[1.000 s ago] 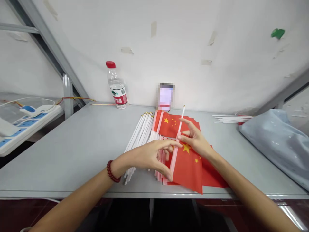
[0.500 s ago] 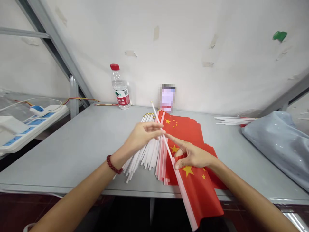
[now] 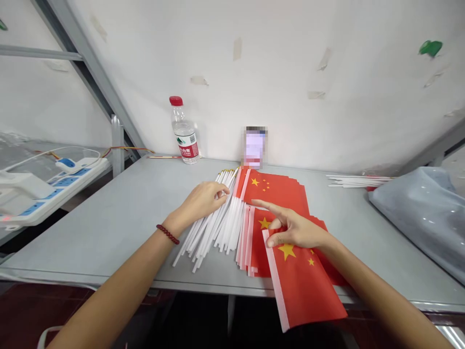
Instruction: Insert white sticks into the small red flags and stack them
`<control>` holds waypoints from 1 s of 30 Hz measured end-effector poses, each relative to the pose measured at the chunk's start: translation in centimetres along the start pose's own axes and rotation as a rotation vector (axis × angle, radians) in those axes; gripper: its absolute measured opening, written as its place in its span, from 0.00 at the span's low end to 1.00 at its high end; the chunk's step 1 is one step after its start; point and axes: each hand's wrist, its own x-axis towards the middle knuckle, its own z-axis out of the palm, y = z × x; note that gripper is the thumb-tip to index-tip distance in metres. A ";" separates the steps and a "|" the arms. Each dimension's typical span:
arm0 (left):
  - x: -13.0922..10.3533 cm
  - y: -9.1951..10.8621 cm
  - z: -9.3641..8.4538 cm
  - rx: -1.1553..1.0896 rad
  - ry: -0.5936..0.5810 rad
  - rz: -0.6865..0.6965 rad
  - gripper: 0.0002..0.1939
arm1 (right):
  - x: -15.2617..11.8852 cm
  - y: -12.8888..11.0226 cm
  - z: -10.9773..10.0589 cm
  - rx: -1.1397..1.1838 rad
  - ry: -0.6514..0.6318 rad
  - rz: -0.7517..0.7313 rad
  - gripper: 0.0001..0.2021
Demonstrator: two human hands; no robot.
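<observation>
My right hand (image 3: 292,228) pinches a red flag (image 3: 308,286) with yellow stars near the top of its pale edge, between thumb and curled fingers. Its index finger points left. The flag hangs past the table's front edge, and no stick shows at its top. Over a fanned pile of white sticks (image 3: 203,235) with gold tips hovers my left hand (image 3: 207,196), fingers loosely bent and thumb apart, no stick visible in it. Beyond lie stacked flags (image 3: 283,191) with white sticks along their left edge. More flags (image 3: 250,242) lie nearer, partly under my right hand.
A water bottle (image 3: 186,140) and a blurred phone (image 3: 254,148) stand by the wall. On the left is a power strip (image 3: 69,182) with cables. White sticks (image 3: 356,181) and a bluish-grey bag (image 3: 421,208) lie on the right of the grey table (image 3: 119,218).
The white stick between my hands is gone from there. My left hand has moved left over the stick pile. My right hand still holds the flag, which hangs a little higher.
</observation>
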 end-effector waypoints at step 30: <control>-1.4 4.2 0.5 -0.465 -0.062 -0.112 0.17 | -3.1 -0.1 -6.8 -0.134 0.382 0.126 0.14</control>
